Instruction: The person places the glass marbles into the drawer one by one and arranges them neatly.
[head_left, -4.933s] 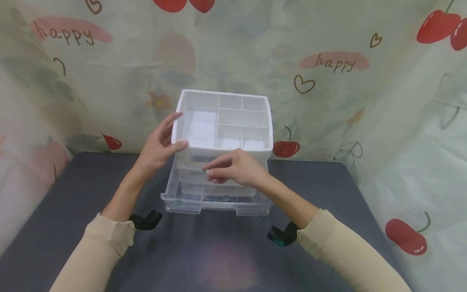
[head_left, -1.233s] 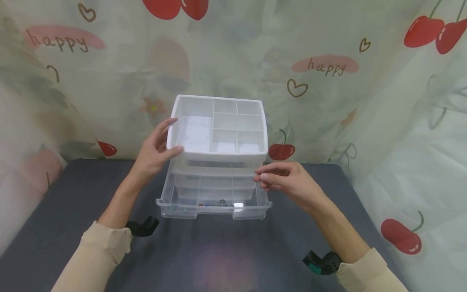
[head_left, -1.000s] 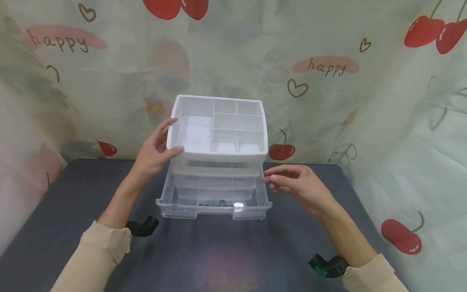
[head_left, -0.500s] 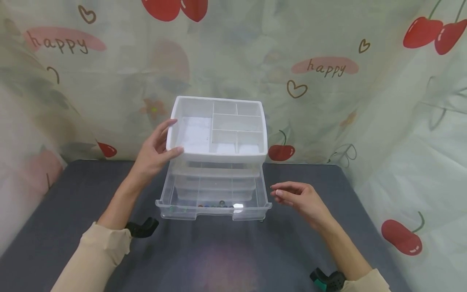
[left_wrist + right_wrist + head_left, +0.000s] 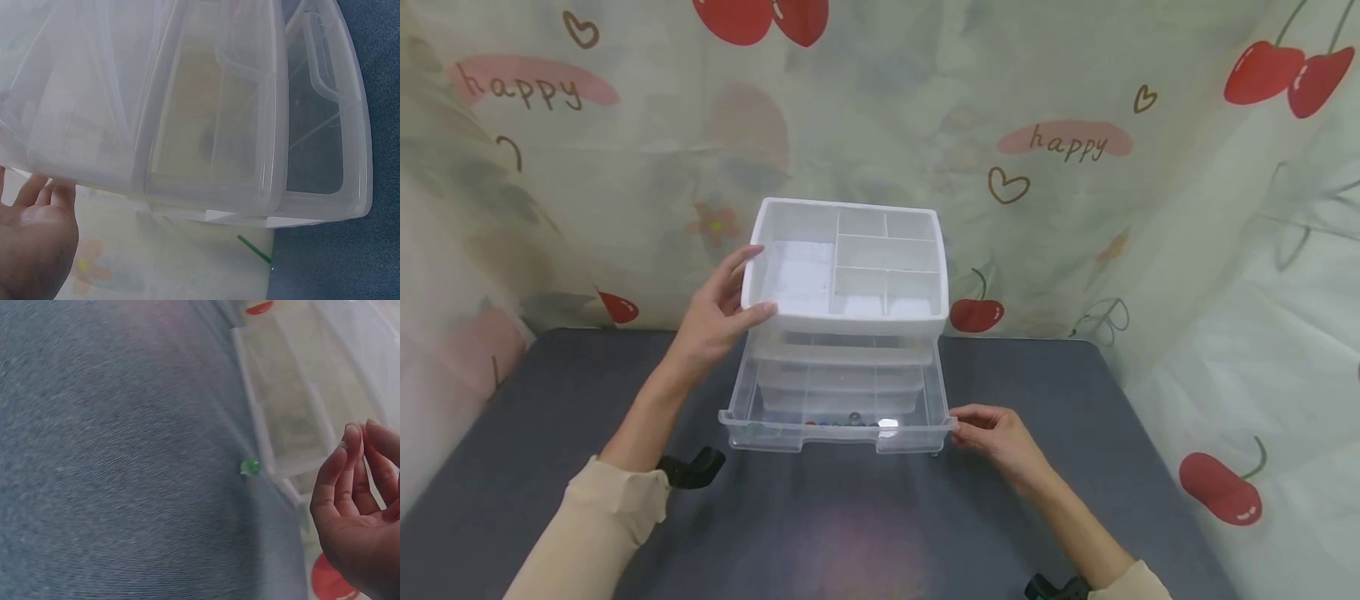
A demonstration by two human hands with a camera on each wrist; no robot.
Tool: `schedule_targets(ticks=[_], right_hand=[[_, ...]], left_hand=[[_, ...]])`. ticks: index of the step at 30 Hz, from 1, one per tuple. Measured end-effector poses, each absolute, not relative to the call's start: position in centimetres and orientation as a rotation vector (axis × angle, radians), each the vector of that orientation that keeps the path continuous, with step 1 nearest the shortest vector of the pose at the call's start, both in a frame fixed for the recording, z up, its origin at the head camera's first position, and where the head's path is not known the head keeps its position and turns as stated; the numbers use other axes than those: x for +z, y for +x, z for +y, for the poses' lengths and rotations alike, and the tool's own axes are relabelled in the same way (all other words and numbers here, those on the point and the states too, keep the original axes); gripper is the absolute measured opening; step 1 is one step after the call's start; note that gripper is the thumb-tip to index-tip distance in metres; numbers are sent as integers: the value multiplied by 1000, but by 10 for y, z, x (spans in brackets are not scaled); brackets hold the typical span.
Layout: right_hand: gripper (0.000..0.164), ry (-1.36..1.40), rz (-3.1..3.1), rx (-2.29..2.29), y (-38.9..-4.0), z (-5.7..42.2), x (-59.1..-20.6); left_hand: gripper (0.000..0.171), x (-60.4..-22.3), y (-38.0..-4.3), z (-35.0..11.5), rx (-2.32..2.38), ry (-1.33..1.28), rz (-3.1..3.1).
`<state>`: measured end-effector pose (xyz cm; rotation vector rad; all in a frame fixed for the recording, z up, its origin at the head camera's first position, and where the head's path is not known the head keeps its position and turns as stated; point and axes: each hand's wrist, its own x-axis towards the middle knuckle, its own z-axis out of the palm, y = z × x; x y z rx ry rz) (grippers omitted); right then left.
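Observation:
A white storage box with a divided top tray (image 5: 887,254) stands on the table. My left hand (image 5: 711,317) grips the tray's left side, thumb on its front rim; the left wrist view shows the fingers (image 5: 62,194) at the box's side. Below, a clear drawer (image 5: 842,437) is pulled out, with several small marbles (image 5: 854,418) behind its front wall. My right hand (image 5: 1000,437) is at the drawer's front right corner, thumb and fingertips close together with nothing visible between them. A green marble (image 5: 250,466) lies on the table beside the drawer.
The dark table (image 5: 820,533) extends around the box. Behind hangs a cloth backdrop (image 5: 880,108) printed with cherries and hearts. Black wrist cameras (image 5: 696,468) sit on both forearms. Upper drawers (image 5: 212,125) show through the box's clear front.
My right hand moves from above the open drawer out to the right, then down to its front right corner. The left hand keeps its hold on the tray's side.

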<state>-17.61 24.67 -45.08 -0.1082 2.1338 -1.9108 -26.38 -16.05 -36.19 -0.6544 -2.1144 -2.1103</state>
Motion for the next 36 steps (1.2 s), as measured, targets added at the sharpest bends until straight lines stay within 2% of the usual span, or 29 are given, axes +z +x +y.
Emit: schedule_targets(ticks=[13,20,36], right_hand=[[23,-44,2238,-1809,-181,247,-483],[25,-4,2247,-1765,-181,247,-492],[22,-265,2536,-1409,-184,247,-495]], left_hand=[[71,-364,-264,-160,-2112,-665,-2114],[71,-366,-264,-161,-2107,-656,-2114],[71,-363,-264,-161,-2133,-659,-2094]])
